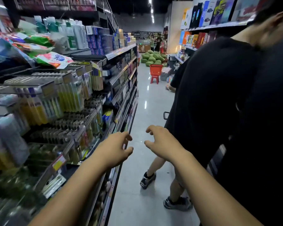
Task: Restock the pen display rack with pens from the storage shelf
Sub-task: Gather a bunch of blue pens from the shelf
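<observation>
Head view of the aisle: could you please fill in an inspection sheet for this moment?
Surface: glossy grey floor reflecting the lights.
Job's things: rack on the left hung with packs, blurred; cannot tell whether they are pens.
Clutter: red basket on a red stool; heap of watermelons behind.
Grippers: left hand and right hand both empty, fingers loosely curled, apart.
Cables: nothing seen.
Surroundings: person in black close on the right; stocked shelves on both sides.
</observation>
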The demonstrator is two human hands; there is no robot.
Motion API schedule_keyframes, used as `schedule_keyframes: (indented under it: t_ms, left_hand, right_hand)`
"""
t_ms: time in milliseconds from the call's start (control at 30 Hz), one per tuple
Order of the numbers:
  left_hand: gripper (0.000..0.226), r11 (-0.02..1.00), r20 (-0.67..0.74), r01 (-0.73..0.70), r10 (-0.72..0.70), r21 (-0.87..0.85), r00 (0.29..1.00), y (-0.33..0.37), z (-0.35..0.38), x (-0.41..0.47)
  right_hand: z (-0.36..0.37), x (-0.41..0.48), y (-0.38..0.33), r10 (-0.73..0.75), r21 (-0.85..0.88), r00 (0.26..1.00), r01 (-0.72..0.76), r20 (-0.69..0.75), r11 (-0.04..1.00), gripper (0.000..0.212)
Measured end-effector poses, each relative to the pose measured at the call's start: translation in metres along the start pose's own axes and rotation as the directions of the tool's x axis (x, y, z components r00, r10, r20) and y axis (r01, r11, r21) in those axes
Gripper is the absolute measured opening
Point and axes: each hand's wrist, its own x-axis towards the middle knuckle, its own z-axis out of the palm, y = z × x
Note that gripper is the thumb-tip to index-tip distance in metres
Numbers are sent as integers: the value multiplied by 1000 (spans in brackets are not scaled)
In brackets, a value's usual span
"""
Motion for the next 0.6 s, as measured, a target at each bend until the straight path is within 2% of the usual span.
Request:
schedule_keyframes:
  t_ms: [300,600]
  left_hand:
    - [34,998,-17,-43,42,-56,999,-69,-2,213]
    - [37,991,66,-100,106,-88,992,-112,-8,436]
  right_hand:
    - [6,205,39,51,12,997,-50,-51,999,42]
    - [-13,410,80,155,-12,980,-158,-128,987,42]
